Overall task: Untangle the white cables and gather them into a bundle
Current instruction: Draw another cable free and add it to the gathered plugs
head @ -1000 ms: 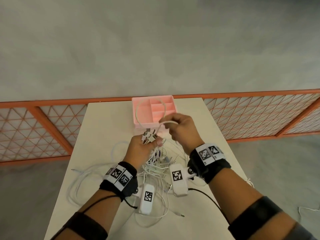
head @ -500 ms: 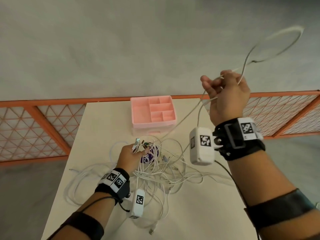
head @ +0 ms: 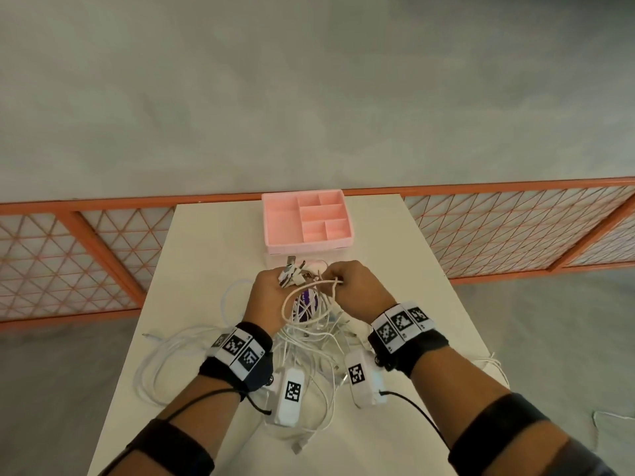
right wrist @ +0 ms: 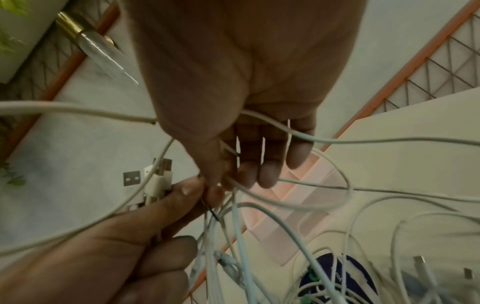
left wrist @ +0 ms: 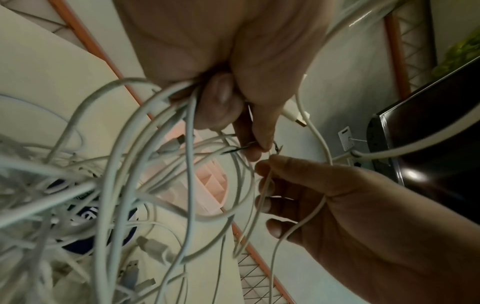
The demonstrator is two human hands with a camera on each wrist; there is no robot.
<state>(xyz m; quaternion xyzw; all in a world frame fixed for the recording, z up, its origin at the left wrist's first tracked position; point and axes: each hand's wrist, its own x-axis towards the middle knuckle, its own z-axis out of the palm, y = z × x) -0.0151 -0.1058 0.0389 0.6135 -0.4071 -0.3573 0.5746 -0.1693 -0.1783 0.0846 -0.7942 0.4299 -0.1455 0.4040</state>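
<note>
Just in front of the pink tray (head: 307,219), the left hand (head: 271,297) clenches a cluster of plug ends while the right hand (head: 357,286) pinches one thin strand. The white cables (head: 309,341) sprawl nearer the person than the tray. Pulling that strand could tighten a knot or drag plugs free; the wrist views are too blurred to trace its path.

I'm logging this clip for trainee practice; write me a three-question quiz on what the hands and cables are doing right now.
1. True or false: the left hand grips a cluster of cable plugs.
2. What does the right hand pinch? A) a thin white cable B) the pink organizer tray C) nothing
3. Where does the rest of the white cable tangle lie?

Key: 1 true; 2 A; 3 on the white table, below and between the wrists.
</note>
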